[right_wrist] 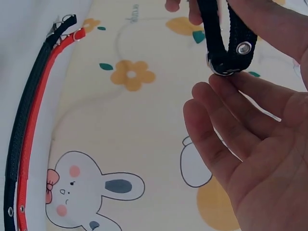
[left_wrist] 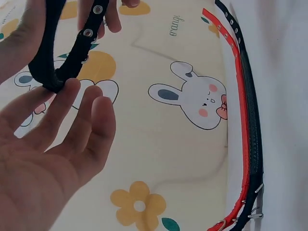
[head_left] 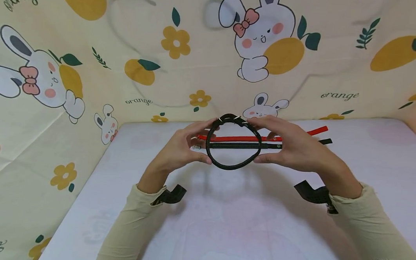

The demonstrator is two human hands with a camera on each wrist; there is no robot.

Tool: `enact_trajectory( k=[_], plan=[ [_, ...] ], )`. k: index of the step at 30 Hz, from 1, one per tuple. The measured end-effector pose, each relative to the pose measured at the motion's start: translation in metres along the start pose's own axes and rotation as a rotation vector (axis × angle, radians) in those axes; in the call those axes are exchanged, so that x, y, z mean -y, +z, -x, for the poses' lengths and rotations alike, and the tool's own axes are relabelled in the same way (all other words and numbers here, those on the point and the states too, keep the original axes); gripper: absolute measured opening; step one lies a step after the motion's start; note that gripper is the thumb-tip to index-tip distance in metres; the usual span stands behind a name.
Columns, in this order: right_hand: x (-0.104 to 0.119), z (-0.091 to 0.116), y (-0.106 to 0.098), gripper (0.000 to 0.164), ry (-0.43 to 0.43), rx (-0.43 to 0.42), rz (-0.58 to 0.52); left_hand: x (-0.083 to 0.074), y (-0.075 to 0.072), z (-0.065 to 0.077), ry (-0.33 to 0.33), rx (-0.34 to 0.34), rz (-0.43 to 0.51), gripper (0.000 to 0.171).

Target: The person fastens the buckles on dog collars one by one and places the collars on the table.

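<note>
A black collar [head_left: 229, 167], buckled into a round loop, is held up above the table between both hands. My left hand [head_left: 184, 144] pinches its left side, thumb low and fingertips near the top. On the opposite side, my right hand [head_left: 293, 146] grips it the same way. Metal eyelets dot the collar's strap [left_wrist: 88, 32] in the left wrist view, and a metal ring shows by the right fingertips [right_wrist: 220, 82] in the right wrist view. Behind the loop, a red collar [head_left: 232, 138] and a second black collar [head_left: 235, 146] lie stretched out side by side.
The white table [head_left: 202, 232] runs back to a cloth backdrop [head_left: 203, 78] printed with rabbits and oranges, which also hangs along the left. Black straps [head_left: 312, 191] stick out at both sleeve cuffs.
</note>
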State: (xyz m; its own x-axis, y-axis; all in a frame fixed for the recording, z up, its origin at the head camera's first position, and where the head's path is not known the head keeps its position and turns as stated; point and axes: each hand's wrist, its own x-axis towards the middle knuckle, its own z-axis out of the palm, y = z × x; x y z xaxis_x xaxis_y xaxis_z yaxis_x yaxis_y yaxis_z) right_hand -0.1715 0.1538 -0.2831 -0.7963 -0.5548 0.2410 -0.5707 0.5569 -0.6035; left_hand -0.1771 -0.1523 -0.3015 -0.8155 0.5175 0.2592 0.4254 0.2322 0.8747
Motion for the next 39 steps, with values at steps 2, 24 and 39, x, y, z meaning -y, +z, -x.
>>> enact_trajectory(
  k=[2, 24, 39],
  plan=[
    [-0.001, 0.0, 0.002, 0.09, 0.004, 0.007, 0.004, 0.002, 0.0, -0.001, -0.009, -0.011, -0.009, 0.096],
    [-0.019, -0.029, 0.06, 0.084, 0.023, 0.188, -0.002, 0.054, -0.015, 0.022, -0.132, -0.017, -0.2, 0.089],
    [-0.019, -0.065, 0.12, 0.08, 0.069, 0.311, 0.046, 0.091, -0.041, 0.047, -0.29, 0.117, -0.4, 0.082]
  ],
)
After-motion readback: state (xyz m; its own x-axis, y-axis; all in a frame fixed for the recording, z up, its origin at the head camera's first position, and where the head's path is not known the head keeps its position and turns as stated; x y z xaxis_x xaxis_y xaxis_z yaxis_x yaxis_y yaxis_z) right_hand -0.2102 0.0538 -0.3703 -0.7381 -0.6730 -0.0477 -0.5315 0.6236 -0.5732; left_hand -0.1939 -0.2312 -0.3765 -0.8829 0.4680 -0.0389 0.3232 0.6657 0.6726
